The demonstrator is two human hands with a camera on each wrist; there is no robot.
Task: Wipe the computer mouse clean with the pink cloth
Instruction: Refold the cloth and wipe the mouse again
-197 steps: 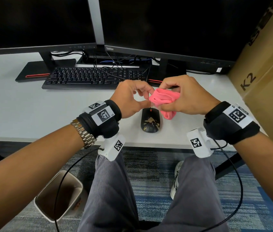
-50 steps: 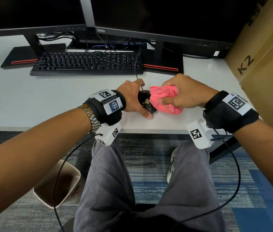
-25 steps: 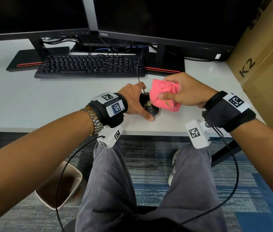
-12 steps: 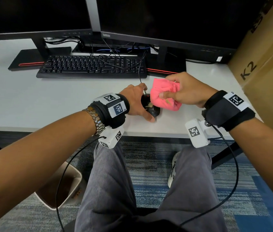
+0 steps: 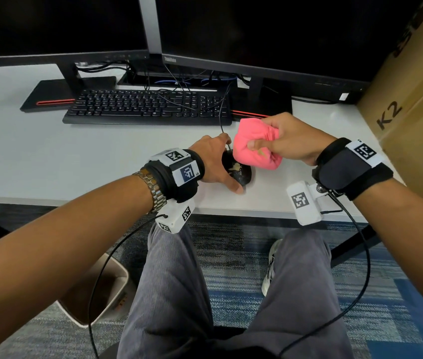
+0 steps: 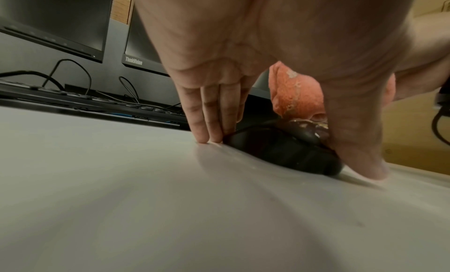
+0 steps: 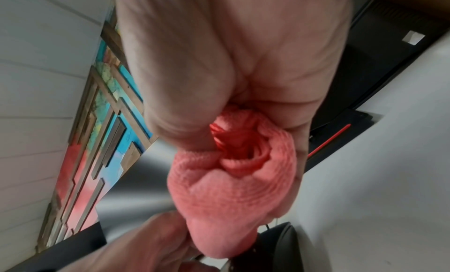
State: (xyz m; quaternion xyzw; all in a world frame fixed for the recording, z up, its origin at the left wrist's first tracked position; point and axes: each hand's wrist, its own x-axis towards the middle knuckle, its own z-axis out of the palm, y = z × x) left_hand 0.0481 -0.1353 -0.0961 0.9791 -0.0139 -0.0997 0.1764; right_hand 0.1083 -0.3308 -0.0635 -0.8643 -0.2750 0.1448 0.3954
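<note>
On desk: left hand bracing computer mouse, right hand bunching pink cloth; risk smearing residue from soiled cloth.

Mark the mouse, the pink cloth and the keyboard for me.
mouse [image 5: 241, 174], head view, on its soiled black top.
pink cloth [image 5: 248, 141], head view, on the bunched front face.
keyboard [image 5: 137, 107], head view, on the middle key rows.

Even indoor light, head view sharp, wrist views soft

The white desk shows mild sheen and faint shadows; edges bow from the wide lens. Wrist views blur up close, and the pink cloth is smeared.
</note>
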